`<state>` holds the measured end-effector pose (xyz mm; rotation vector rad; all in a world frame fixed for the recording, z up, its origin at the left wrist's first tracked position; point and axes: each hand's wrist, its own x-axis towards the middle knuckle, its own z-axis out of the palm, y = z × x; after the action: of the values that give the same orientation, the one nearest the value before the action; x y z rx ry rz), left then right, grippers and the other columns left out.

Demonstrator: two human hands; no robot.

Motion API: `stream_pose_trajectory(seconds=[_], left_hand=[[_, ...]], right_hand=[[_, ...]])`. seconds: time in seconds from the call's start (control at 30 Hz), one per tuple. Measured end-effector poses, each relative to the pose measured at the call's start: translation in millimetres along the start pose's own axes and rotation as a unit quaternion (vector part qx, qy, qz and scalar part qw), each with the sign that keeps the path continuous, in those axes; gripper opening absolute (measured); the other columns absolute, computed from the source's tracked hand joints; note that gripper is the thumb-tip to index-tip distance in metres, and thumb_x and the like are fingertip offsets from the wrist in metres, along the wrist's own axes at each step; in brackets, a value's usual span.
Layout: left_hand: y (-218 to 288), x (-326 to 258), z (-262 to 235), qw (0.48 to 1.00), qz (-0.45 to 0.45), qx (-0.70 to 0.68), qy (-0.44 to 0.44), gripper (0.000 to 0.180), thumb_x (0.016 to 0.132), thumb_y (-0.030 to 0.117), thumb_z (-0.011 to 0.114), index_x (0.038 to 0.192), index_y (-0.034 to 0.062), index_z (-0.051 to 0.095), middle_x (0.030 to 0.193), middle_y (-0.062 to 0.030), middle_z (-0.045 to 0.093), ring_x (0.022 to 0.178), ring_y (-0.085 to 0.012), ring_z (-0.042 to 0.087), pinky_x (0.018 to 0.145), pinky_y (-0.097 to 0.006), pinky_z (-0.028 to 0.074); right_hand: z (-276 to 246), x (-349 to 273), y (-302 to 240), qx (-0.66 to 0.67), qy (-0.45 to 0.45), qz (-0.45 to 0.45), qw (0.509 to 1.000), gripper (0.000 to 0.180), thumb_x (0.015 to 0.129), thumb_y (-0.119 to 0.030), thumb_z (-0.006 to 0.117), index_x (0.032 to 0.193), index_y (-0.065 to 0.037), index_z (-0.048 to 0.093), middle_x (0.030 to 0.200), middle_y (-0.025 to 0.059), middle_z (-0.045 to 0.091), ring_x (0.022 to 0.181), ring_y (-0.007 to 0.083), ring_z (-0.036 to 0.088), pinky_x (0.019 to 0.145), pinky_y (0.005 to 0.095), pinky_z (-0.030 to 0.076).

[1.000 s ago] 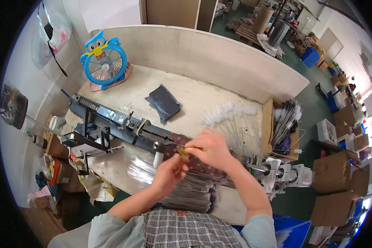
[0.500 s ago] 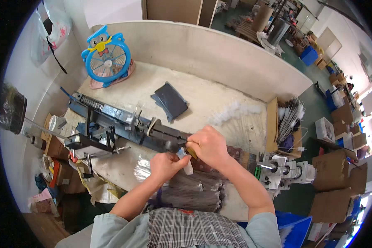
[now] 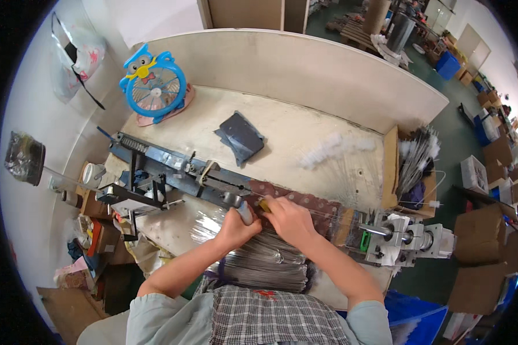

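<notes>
My left hand [image 3: 236,230] is closed around a small whitish-blue tube-like piece [image 3: 245,213], whose end sticks up past the thumb. Close beside it, my right hand [image 3: 289,217] is closed, with a small yellow piece [image 3: 264,205] at its fingertips; the fingers hide most of it. Both hands are at the near side of the long dark metal bench device [image 3: 172,168], by its round metal knob [image 3: 232,199]. Below them lie bundles of thin metal wires [image 3: 267,267]. A dark red spotted cloth [image 3: 316,208] stretches to the right of the device.
A blue cartoon fan [image 3: 155,92] and dark folded cloths [image 3: 240,138] sit farther back. White-tipped wire brushes [image 3: 336,150] lie at the right, near a cardboard box [image 3: 390,167] of more. A metal clamp machine [image 3: 406,238] stands at the right edge; a black frame [image 3: 133,198] stands left.
My left hand has turned, and the whitish-blue piece now points up instead of down toward me. My right hand has opened slightly away from the device's end. The view has shifted a little.
</notes>
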<state>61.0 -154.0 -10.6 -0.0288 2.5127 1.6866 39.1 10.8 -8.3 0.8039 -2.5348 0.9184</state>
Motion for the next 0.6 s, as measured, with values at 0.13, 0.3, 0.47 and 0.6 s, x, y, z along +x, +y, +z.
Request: stream_pose_trajectory(seconds=[0.13, 0.3, 0.47, 0.6], left_hand=[[-7, -6, -25, 0.997, -0.072, 0.013, -0.032, 0.033, 0.078, 0.026, 0.071, 0.088, -0.0008, 0.055, 0.075, -0.0078, 0.060, 0.071, -0.0139, 0.056, 0.061, -0.028, 0.045], [-128, -32, -117, 0.770, -0.107, -0.629, -0.006, 0.023, 0.085, 0.030, 0.064, 0.094, 0.0095, 0.057, 0.074, 0.0021, 0.057, 0.068, -0.0093, 0.058, 0.063, -0.024, 0.047], [-108, -40, -140, 0.791, -0.235, -0.517, 0.227, 0.020, 0.087, 0.031, 0.061, 0.087, 0.0116, 0.061, 0.072, 0.0043, 0.058, 0.066, -0.0091, 0.056, 0.062, -0.024, 0.047], [-113, -34, -140, 0.795, -0.235, -0.502, 0.246, 0.017, 0.085, 0.028, 0.061, 0.084, 0.0106, 0.061, 0.071, 0.0028, 0.059, 0.063, -0.0092, 0.054, 0.059, -0.023, 0.044]], right_hand=[[-1, -9, 3, -0.082, -0.098, -0.042, 0.991, 0.013, 0.076, -0.020, 0.064, 0.078, -0.009, 0.057, 0.077, 0.0053, 0.052, 0.066, 0.0228, 0.060, 0.057, 0.0327, 0.050], [-26, -9, -10, -0.012, -0.120, 0.041, 0.992, 0.016, 0.073, -0.021, 0.070, 0.078, -0.008, 0.061, 0.073, 0.0062, 0.055, 0.063, 0.0244, 0.059, 0.055, 0.0328, 0.049], [-26, -5, -10, 0.009, -0.132, 0.059, 0.990, 0.019, 0.075, -0.023, 0.070, 0.083, -0.008, 0.062, 0.072, 0.0080, 0.056, 0.063, 0.0277, 0.060, 0.055, 0.0350, 0.049], [-31, -3, -13, 0.012, -0.139, 0.051, 0.989, 0.019, 0.075, -0.021, 0.070, 0.086, -0.007, 0.063, 0.076, 0.0079, 0.058, 0.065, 0.0278, 0.060, 0.056, 0.0350, 0.049]])
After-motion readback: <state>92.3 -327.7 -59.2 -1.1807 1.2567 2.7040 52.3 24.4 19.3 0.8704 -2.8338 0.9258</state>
